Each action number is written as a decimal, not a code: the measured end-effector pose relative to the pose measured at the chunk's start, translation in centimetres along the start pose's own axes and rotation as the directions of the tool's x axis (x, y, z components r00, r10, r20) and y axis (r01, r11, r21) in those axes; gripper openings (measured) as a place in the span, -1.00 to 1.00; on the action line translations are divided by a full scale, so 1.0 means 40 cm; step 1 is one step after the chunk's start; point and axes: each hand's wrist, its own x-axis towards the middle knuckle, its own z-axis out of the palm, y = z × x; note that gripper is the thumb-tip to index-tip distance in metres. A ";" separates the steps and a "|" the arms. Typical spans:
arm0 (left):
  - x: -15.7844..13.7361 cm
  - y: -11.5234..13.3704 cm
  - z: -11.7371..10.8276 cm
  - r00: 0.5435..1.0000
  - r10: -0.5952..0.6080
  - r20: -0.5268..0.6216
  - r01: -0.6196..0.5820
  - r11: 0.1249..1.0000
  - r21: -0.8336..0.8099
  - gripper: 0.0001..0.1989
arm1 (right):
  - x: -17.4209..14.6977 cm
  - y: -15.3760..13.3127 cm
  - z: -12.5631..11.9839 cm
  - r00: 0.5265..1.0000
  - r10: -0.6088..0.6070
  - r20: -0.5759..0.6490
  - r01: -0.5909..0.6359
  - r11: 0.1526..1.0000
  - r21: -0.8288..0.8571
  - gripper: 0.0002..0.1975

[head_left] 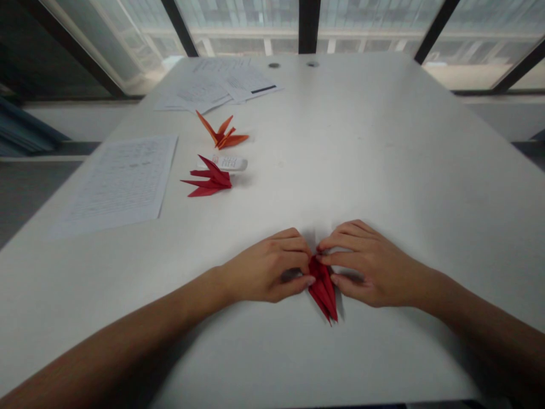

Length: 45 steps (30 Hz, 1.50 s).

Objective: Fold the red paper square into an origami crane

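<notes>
A piece of red folded origami paper [324,292] lies on the white table between my two hands, its split points aimed toward me. My left hand [272,266] pinches its left edge between thumb and fingers. From the other side, my right hand [371,264] has its fingertips on the upper right edge, with the thumb close to the right side. The far tip of the paper is partly hidden by my fingers. Farther off to the left sit a red folded paper figure [213,180] and an orange paper crane [222,136].
A white eraser-like block [233,163] with printing lies behind the red figure. One printed sheet [121,182] is at the table's left edge, and several papers [213,85] overlap at the far left. Windows with dark frames [309,25] stand beyond the table [383,142].
</notes>
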 end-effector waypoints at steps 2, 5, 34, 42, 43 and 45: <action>0.001 -0.002 0.004 1.000 -0.013 -0.008 0.013 1.000 0.020 -0.85 | 0.003 -0.003 0.001 0.999 0.032 0.004 -0.032 0.999 0.030 -0.85; 0.002 -0.003 0.011 0.999 -0.044 -0.013 0.045 0.997 0.068 -0.84 | 0.008 -0.010 0.018 0.994 0.104 -0.042 -0.103 0.994 0.031 -0.87; 0.007 0.023 0.002 0.963 -0.270 -0.004 0.266 0.948 0.173 -0.48 | 0.010 -0.039 0.053 0.906 0.401 -0.135 -0.393 0.916 0.084 -0.94; 0.017 0.013 0.006 0.948 -0.295 -0.119 0.297 0.955 -0.001 -0.68 | 0.014 -0.044 0.041 0.859 0.499 -0.116 -0.469 0.856 0.217 -0.97; 0.017 0.012 0.007 0.939 -0.320 -0.127 0.317 0.947 -0.045 -0.71 | 0.014 -0.045 0.039 0.844 0.523 -0.118 -0.483 0.836 0.259 -0.96; 0.017 0.010 0.012 0.909 -0.390 -0.145 0.359 0.912 -0.199 -0.75 | 0.013 -0.047 0.036 0.807 0.581 -0.110 -0.505 0.774 0.383 -0.93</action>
